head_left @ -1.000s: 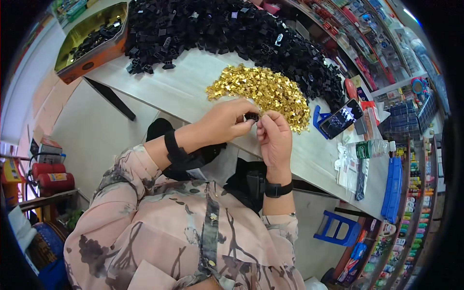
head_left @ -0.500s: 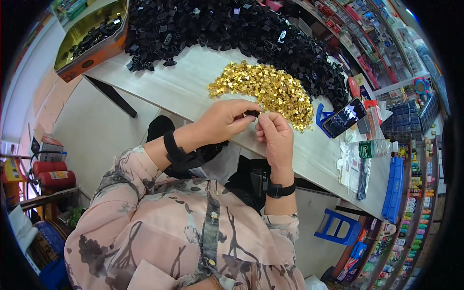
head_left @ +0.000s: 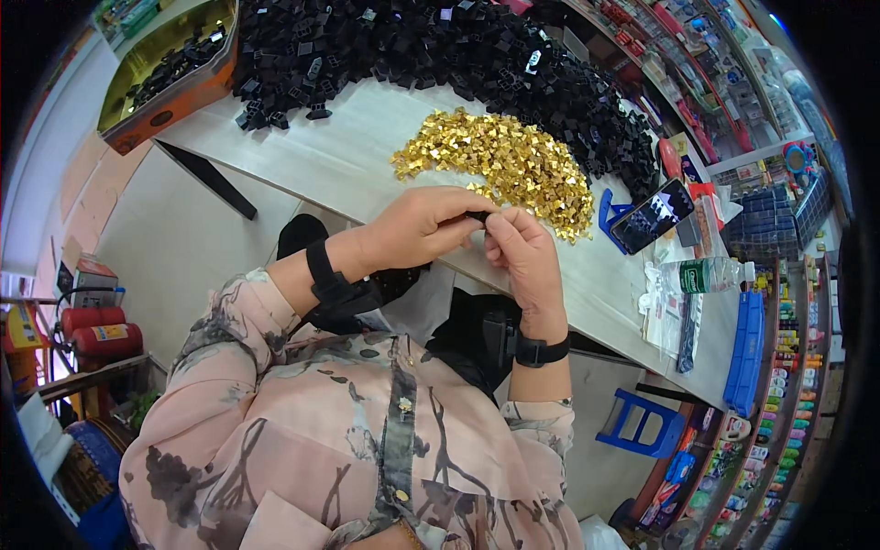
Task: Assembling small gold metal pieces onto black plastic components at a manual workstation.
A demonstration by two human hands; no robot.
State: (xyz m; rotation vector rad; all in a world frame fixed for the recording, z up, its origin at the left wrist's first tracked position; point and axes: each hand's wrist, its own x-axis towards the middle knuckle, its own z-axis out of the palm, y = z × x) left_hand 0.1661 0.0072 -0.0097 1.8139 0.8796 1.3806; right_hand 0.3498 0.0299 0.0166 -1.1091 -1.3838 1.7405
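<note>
Nearest, left hand [head_left: 423,223] and right hand [head_left: 527,252] meeting fingertip to fingertip at the bench [head_left: 367,156] edge, each grip clamped on one small black piece [head_left: 476,217] pinched between them. Just beyond, a heap of gold clips [head_left: 500,165] lying on the bench. Farther back, a broad pile of black parts [head_left: 440,46], with a phone [head_left: 653,214] propped on a blue stand to the right.

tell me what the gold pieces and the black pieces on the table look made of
Gold pieces: likely thin metal, shiny, with bright glints and sharp folded edges. Black pieces: probably moulded plastic, duller and blocky. The small black part pinched between both hands looks the same.
</note>
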